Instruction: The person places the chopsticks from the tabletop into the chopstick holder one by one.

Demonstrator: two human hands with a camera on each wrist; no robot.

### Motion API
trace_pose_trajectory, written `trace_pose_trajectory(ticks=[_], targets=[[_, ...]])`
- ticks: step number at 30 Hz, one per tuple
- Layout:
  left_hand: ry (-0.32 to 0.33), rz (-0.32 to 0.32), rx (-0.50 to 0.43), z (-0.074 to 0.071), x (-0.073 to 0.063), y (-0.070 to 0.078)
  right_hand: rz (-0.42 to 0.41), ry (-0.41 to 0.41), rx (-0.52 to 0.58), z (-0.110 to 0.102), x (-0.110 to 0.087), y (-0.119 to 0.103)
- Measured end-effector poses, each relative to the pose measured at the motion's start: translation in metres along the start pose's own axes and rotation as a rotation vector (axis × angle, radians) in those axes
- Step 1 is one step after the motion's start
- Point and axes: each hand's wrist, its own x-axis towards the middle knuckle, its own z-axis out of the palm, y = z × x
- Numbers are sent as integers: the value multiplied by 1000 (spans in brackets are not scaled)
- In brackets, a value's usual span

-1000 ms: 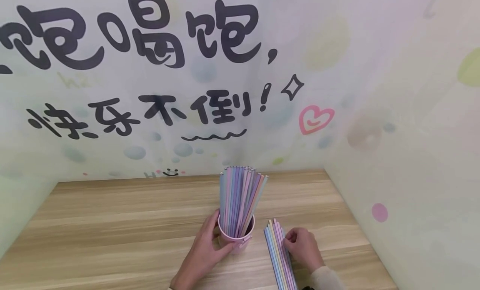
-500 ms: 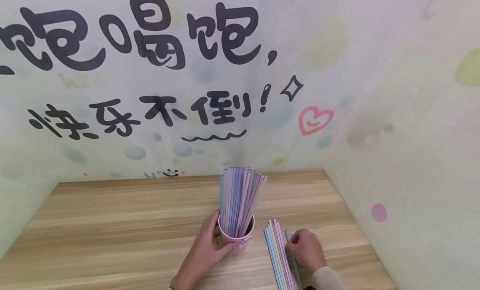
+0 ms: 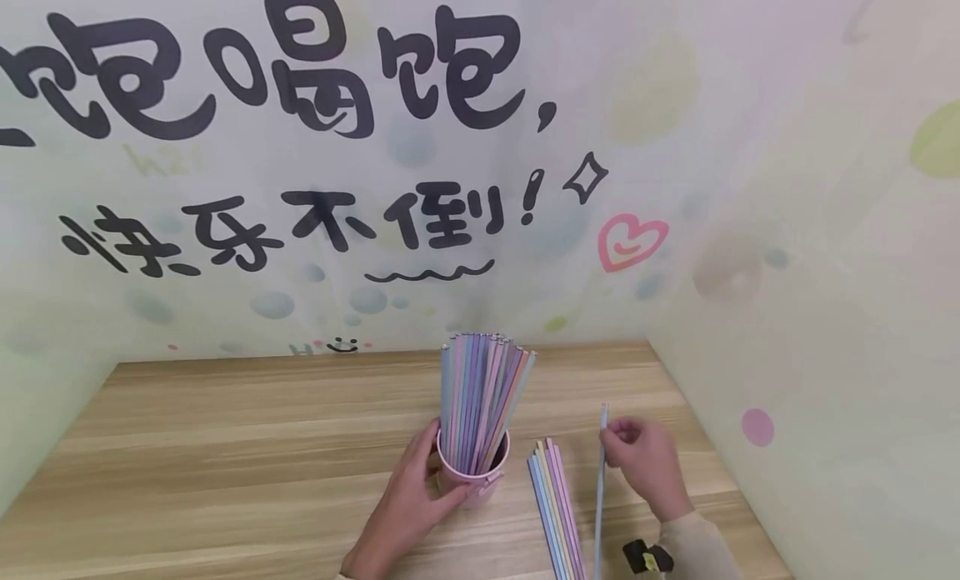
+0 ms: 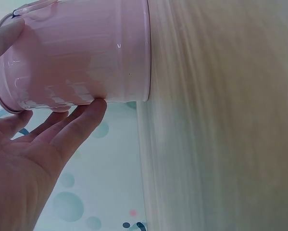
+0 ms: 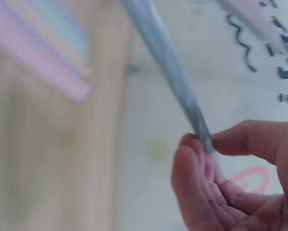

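Observation:
A small pink bucket [image 3: 467, 487] stands on the wooden table, packed with upright pastel straws [image 3: 476, 405]. My left hand [image 3: 408, 497] holds it from the left side, thumb at the front and fingers round the back; the left wrist view shows the fingertips against the bucket's wall [image 4: 86, 57]. Between thumb and fingers my right hand [image 3: 647, 459] pinches one grey-blue straw [image 3: 600, 497] near its upper end. That straw is raised and steep, as the right wrist view also shows. Left of it, a row of loose pastel straws [image 3: 553, 509] lies side by side on the table.
Behind the wooden table [image 3: 262, 455] rises a wall [image 3: 450, 305] with black lettering and a pink heart. A second wall [image 3: 810, 355] closes off the right side. A black strap piece [image 3: 647, 557] sits at the right wrist.
My right hand has drawn the grey-blue straw rightward out of the row, then lifted it and moved up and right. The left hand and bucket have stayed put.

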Motion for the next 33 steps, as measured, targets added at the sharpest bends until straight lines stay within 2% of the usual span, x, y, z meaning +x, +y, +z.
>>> trace_pose_trajectory(ticks=[5,10,16,25,33], targets=[[1,-2,8,0,0,-1,-76,108,202,-5,5,-30],[-4,-4,6,-1,0,-3,-156,244,360,-6,8,-65],[-10,10,-2,-1,0,-3,-250,359,496,-2,15,-99],[-5,21,-14,-1,-1,-3,-322,381,539,9,20,-126],[-5,27,-10,-1,-1,-4,-385,336,441,37,18,-125]])
